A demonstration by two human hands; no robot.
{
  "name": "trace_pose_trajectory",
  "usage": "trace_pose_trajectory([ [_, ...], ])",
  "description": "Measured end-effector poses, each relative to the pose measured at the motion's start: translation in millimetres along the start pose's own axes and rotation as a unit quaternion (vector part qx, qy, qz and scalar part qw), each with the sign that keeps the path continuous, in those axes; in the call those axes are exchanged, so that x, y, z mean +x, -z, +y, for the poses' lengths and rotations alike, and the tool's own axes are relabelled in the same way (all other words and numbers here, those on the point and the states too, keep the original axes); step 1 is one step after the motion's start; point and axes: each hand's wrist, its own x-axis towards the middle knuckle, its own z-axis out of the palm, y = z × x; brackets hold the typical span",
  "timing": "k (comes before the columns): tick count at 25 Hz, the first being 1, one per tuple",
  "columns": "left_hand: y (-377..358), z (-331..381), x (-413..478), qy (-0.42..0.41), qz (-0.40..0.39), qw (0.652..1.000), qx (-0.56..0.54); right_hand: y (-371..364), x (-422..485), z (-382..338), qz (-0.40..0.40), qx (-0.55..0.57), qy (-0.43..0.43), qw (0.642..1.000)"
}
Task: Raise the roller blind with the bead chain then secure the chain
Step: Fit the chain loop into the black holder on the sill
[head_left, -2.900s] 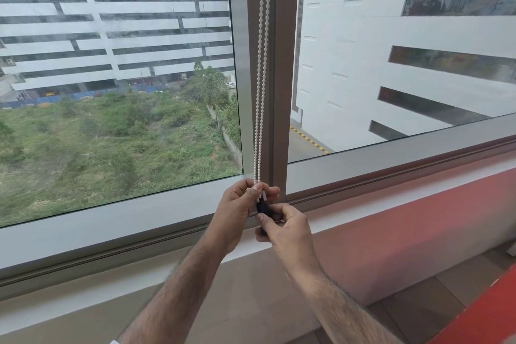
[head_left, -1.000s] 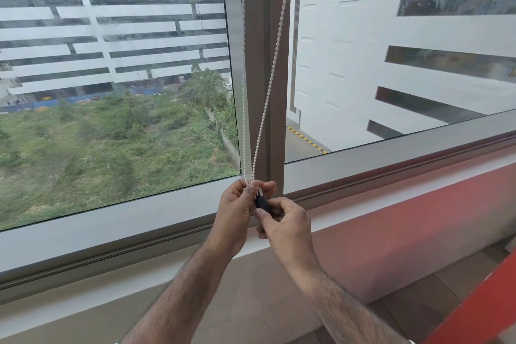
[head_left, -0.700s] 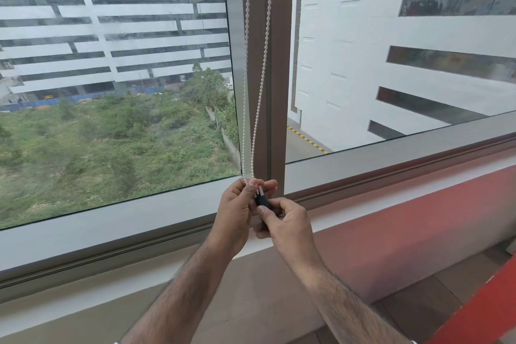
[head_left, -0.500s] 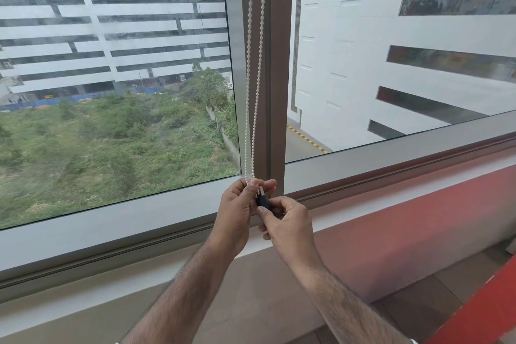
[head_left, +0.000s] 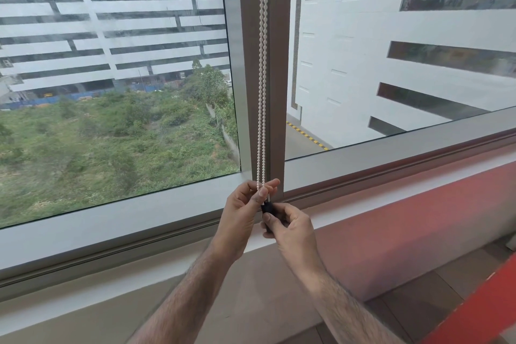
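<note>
A white bead chain (head_left: pixel 262 78) hangs in two close strands down the brown window mullion (head_left: pixel 276 64). Its lower end meets a small black chain holder (head_left: pixel 268 208) at the sill. My left hand (head_left: pixel 245 212) pinches both strands between thumb and fingers just above the holder. My right hand (head_left: pixel 290 229) grips the black holder from below and the right, partly hiding it. The roller blind itself is out of view above the frame.
Grey window frame rails (head_left: pixel 139 212) run left and right at hand height, over a white ledge (head_left: pixel 257 243). A red wall band (head_left: pixel 418 212) lies to the right, with brown floor tiles (head_left: pixel 435 296) and a red strip (head_left: pixel 480 313) at lower right.
The two chain strands, spread apart and swinging a second ago, have come together and hang straight. Both hands stay at the holder, barely moved.
</note>
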Motion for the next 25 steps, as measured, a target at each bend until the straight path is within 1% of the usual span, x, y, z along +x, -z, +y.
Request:
trace_pose_trajectory([
  [3, 0, -4, 1, -0.003, 0.006, 1.000, -0.001, 3, -1, 1, -0.004, 0.022, -0.001, 1.000],
  [10, -6, -8, 6, 0.017, 0.053, 0.997, -0.046, 3, 1, -4, -0.008, 0.031, 0.004, 0.999],
  [18, -6, -2, 10, 0.043, 0.061, 0.996, -0.058, 4, 2, -11, -0.037, 0.014, 0.015, 0.999],
  [25, -2, -2, 10, 0.044, 0.066, 0.995, -0.054, 2, 1, -13, -0.036, 0.019, 0.019, 0.999],
])
